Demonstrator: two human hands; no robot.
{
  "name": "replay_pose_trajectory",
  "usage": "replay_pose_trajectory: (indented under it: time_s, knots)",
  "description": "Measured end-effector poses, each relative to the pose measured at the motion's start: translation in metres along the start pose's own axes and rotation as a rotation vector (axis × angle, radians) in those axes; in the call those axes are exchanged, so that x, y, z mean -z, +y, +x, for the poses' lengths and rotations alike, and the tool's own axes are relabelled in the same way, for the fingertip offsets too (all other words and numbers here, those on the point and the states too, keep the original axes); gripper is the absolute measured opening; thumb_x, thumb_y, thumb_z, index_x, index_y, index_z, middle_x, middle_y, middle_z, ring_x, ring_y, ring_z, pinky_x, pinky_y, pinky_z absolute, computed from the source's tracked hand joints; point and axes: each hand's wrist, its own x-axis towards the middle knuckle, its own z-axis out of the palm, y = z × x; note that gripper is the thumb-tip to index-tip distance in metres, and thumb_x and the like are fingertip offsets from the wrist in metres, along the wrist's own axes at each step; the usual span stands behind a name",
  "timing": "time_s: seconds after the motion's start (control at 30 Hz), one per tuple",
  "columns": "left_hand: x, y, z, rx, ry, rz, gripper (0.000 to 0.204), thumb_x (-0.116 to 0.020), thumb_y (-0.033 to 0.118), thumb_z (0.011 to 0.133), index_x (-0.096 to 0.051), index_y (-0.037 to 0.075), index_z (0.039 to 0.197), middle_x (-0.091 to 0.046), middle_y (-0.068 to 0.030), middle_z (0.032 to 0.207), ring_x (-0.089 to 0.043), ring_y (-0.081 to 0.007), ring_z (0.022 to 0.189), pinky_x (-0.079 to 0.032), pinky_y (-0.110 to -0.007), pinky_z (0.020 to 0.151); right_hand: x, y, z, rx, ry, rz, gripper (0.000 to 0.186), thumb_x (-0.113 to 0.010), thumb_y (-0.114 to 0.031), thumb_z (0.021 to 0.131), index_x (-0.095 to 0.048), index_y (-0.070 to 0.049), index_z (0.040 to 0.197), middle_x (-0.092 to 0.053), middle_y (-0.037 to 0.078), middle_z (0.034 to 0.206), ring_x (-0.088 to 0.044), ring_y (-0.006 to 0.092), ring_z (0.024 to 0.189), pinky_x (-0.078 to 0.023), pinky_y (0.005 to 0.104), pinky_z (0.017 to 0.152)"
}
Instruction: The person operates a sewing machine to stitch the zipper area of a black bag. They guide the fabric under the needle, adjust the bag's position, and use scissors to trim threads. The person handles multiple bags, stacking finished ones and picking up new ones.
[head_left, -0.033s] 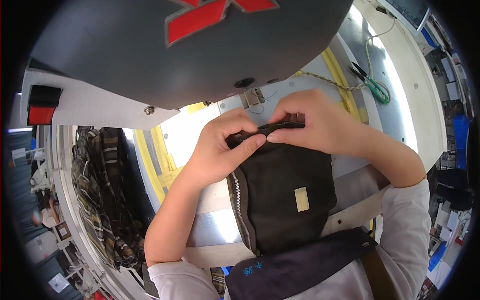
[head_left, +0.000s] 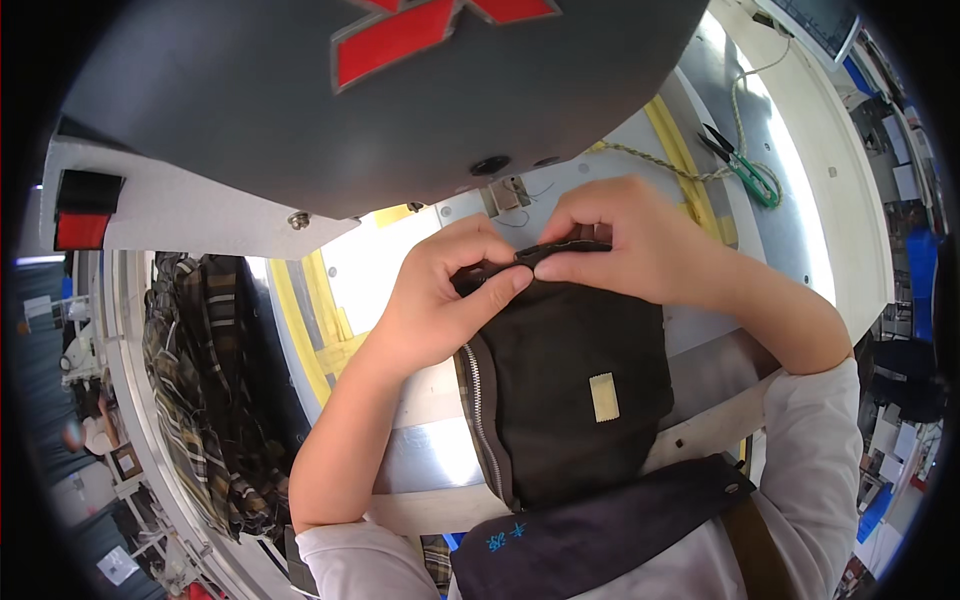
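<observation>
A dark garment piece (head_left: 570,390) hangs down toward me over the front of the sewing bed. Its left side carries a metal zipper (head_left: 475,405), and a small pale patch (head_left: 604,397) sits on its right half. At the far edge, my left hand (head_left: 440,290) pinches the folded cloth between thumb and fingers. Close beside it, my right hand (head_left: 620,245) is closed on the same edge, the thumbs nearly touching. Part of the fold is hidden under the fingers.
A dark sewing machine head (head_left: 400,140) with a red emblem looms beyond my hands, above a metal plate (head_left: 508,193). Green-handled scissors (head_left: 745,170) lie at the far right beside a braided cord (head_left: 660,160). Plaid cloth (head_left: 200,390) drapes at the left.
</observation>
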Motion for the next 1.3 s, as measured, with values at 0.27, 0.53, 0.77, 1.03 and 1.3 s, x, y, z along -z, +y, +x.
replay_pose_trajectory:
  time_s: [0.27, 0.53, 0.77, 1.03, 1.3]
  knots:
    - [-0.001, 0.002, 0.002, 0.036, 0.005, 0.045, 0.018, -0.069, 0.012, 0.084, -0.055, 0.001, 0.081, -0.047, 0.0, 0.077, -0.042, -0.0101, 0.073, -0.036, -0.023, 0.069, -0.005, 0.013, 0.005, 0.016, 0.032, 0.081, 0.015, -0.069, -0.012, 0.084, -0.064, 0.001, 0.087, -0.062, 0.008, 0.072, -0.055, 0.0162, 0.064, -0.044, 0.0294, 0.06]
    - [-0.005, 0.0, 0.001, -0.032, 0.041, 0.135, 0.019, -0.071, 0.006, 0.077, -0.053, 0.001, 0.081, -0.05, -0.0027, 0.08, -0.045, -0.0126, 0.076, -0.038, -0.025, 0.072, -0.004, 0.007, 0.006, 0.014, 0.032, 0.048, 0.017, -0.069, -0.013, 0.082, -0.064, 0.002, 0.085, -0.063, 0.012, 0.069, -0.058, 0.0215, 0.06, -0.046, 0.0313, 0.058]
    - [-0.008, 0.001, 0.001, -0.053, 0.11, 0.171, 0.016, -0.07, 0.007, 0.078, -0.056, 0.0, 0.08, -0.05, -0.0029, 0.077, -0.046, -0.0128, 0.072, -0.038, -0.025, 0.068, -0.009, 0.013, 0.005, 0.026, 0.12, 0.106, 0.017, -0.07, -0.014, 0.082, -0.065, 0.002, 0.085, -0.064, 0.01, 0.069, -0.059, 0.0179, 0.061, -0.046, 0.0302, 0.058]
    - [-0.012, 0.0, 0.001, -0.066, 0.156, 0.211, 0.014, -0.07, 0.008, 0.08, -0.059, 0.0, 0.081, -0.05, -0.0025, 0.075, -0.046, -0.0121, 0.071, -0.038, -0.025, 0.065, -0.011, 0.014, 0.005, 0.023, 0.126, 0.08, 0.017, -0.07, -0.014, 0.082, -0.065, 0.001, 0.085, -0.064, 0.01, 0.069, -0.059, 0.0172, 0.062, -0.047, 0.0299, 0.059]
    - [-0.005, 0.003, 0.003, 0.039, 0.096, 0.12, 0.015, -0.071, 0.01, 0.08, -0.063, -0.002, 0.087, -0.055, -0.0072, 0.078, -0.053, -0.017, 0.071, -0.042, -0.028, 0.068, -0.012, 0.018, 0.006, -0.061, 0.119, 0.165, 0.017, -0.07, -0.015, 0.083, -0.064, 0.001, 0.085, -0.063, 0.007, 0.07, -0.055, 0.0137, 0.061, -0.044, 0.0286, 0.057]
